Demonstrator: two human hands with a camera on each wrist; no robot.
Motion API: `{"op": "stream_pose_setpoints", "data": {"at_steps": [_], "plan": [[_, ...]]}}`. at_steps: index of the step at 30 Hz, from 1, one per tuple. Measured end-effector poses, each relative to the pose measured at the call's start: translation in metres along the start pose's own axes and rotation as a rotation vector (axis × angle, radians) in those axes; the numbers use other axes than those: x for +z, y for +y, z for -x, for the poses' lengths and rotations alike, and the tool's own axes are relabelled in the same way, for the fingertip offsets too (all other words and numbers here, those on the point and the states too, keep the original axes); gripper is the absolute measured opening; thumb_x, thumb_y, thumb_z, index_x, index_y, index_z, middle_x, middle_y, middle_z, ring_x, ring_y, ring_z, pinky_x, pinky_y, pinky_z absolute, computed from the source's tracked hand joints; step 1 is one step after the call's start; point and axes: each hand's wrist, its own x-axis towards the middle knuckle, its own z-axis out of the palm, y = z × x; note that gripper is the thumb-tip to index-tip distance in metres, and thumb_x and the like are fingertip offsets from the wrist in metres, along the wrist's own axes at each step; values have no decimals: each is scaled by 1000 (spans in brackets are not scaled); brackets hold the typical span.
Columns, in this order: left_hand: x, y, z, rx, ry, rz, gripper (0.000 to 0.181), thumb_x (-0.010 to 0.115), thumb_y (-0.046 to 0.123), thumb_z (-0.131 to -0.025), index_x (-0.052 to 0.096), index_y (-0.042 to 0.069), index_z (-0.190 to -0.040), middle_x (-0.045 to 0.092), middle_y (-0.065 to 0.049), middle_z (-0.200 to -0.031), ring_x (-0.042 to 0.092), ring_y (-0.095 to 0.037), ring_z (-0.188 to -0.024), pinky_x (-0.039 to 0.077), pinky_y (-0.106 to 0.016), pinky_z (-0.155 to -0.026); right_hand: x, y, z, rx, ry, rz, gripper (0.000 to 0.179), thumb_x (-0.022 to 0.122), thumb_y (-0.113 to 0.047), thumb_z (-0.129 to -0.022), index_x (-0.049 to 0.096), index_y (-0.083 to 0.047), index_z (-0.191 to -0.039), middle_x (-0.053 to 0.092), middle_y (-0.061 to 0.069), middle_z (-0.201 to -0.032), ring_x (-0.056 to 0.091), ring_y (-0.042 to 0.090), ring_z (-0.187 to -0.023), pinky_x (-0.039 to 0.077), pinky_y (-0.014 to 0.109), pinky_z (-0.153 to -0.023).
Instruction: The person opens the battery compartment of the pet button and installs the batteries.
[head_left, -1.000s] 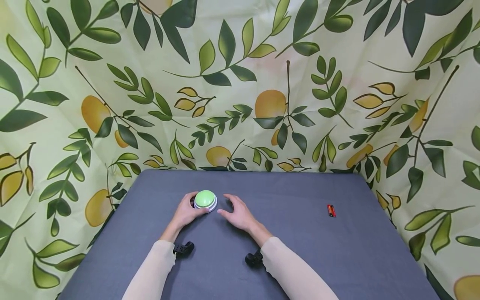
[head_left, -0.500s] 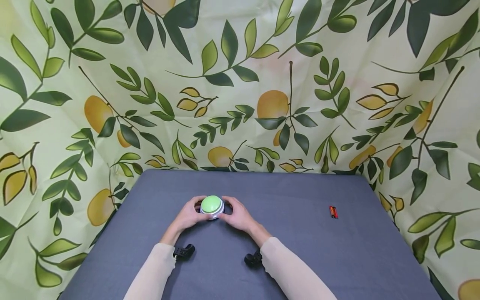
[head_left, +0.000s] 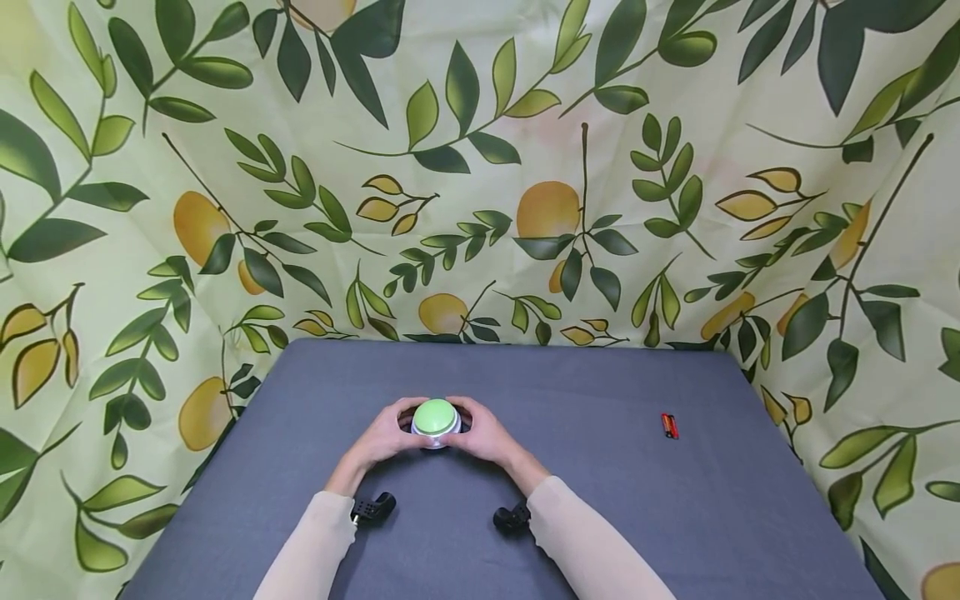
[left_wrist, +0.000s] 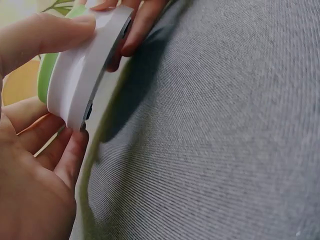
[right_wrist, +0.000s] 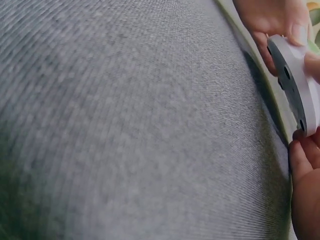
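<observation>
A round push button point(head_left: 434, 417) with a green dome and a white base is held between both hands in the middle of the head view. My left hand point(head_left: 386, 435) grips its left side, thumb on the near side of the base and fingers behind. From the right, my right hand point(head_left: 486, 433) grips the other side in the same way. In the left wrist view the white base point(left_wrist: 82, 75) hangs over the cloth and casts a shadow beneath. Its underside, with small dark feet or holes, partly shows in the right wrist view, where the base point(right_wrist: 302, 85) is tilted.
Red batteries point(head_left: 670, 426) with black ends lie to the right on the grey cloth-covered table point(head_left: 570, 383). A leaf-and-fruit patterned curtain point(head_left: 480, 192) encloses the table at the back and sides. Black wrist cameras stick out below both sleeves.
The right hand has closed in and taken hold of the button's right side. Both hands have brought the button a little rightward and nearer. The batteries stay put on the table.
</observation>
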Motion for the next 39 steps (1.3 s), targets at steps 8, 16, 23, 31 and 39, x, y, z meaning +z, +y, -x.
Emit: {"op": "stream_pose_setpoints", "data": {"at_steps": [8,16,23,31,39], "plan": [[5,8,1,-9,9,34,71,88,14,-78,56,-2,-139,57,-20,-137,57,-36,-123,46,-37,-99,-7,-10,7,-34,0,-131,67,80,-1,-84,47,14,-140,52,31,-140,52,43,-131,43,50,-107],[13,17,-1,16,11,101,69,86,10,-79,56,-2,-140,58,-19,-138,57,-34,-122,45,-37,-99,-19,-14,15,-55,39,-133,62,80,-2,-84,52,14,-136,56,30,-135,54,44,-127,42,51,-107],[18,26,0,59,24,113,66,86,10,-80,57,-1,-138,60,-18,-135,58,-32,-121,45,-35,-100,-25,-10,21,-58,75,-110,59,82,-8,-84,57,3,-136,60,18,-134,58,33,-126,44,43,-107],[27,38,0,106,33,132,65,86,9,-80,58,0,-138,61,-17,-133,58,-31,-120,45,-31,-100,-34,-18,32,-78,109,-130,59,84,-7,-83,58,2,-135,61,17,-133,57,33,-126,42,46,-109],[38,51,1,190,37,86,64,86,9,-80,59,1,-137,61,-16,-132,58,-27,-117,45,-29,-99,-48,-51,53,-109,120,-81,58,81,-1,-83,56,11,-133,59,25,-131,56,40,-124,41,53,-108]]}}
